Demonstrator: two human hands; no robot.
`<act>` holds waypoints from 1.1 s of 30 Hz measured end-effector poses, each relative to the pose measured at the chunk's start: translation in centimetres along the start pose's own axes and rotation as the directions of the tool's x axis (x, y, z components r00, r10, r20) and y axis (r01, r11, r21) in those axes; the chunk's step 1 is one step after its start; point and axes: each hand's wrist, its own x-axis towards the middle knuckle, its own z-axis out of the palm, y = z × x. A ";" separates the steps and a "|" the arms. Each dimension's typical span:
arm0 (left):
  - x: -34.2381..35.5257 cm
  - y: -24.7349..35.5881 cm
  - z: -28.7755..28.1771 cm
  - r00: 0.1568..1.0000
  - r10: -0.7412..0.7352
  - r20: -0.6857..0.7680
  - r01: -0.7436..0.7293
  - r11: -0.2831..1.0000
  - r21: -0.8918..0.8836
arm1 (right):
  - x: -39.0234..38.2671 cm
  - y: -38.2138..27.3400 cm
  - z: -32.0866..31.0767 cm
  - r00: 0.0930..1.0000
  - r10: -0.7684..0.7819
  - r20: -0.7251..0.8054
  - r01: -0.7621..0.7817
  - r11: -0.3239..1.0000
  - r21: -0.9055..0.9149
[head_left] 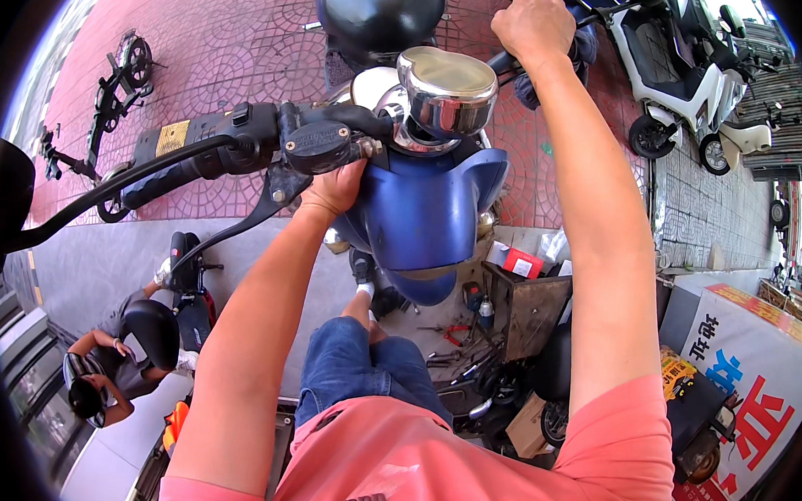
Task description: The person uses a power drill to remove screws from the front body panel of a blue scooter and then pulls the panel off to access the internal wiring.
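A blue scooter front cowl (412, 214) fills the middle, under a round chrome-cased instrument pod (446, 88). The left handlebar (201, 142) carries a switch housing, brake lever and reservoir (316, 142). My left hand (336, 187) touches the scooter just below that reservoir, beside the cowl; its fingers are mostly hidden. My right hand (534, 29) is closed around the far end of the right handlebar (504, 62), which is partly hidden by the hand and a dark cover (583, 55).
Scooters (669, 74) stand on the paving, with a black bike (117, 86) at left. A person (100, 370) sits by another scooter at lower left. Tools (451, 332), a wooden box (526, 313) and a red package (524, 263) lie below the cowl. A white signboard (733, 381) leans at right.
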 end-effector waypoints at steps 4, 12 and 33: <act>0.2 0.4 -0.6 0.995 -0.091 0.033 0.092 0.995 -0.037 | -0.1 -0.7 -1.6 0.999 -0.035 0.008 0.035 0.999 -0.002; 0.7 1.0 -0.9 0.985 -0.159 0.063 0.164 0.983 -0.077 | 0.0 -0.4 -1.0 0.997 -0.005 -0.079 0.007 1.000 0.028; -2.2 -2.1 1.4 0.991 -0.026 0.129 0.019 0.998 0.057 | -0.1 -0.2 -0.3 1.000 -0.003 -0.014 0.003 1.000 -0.001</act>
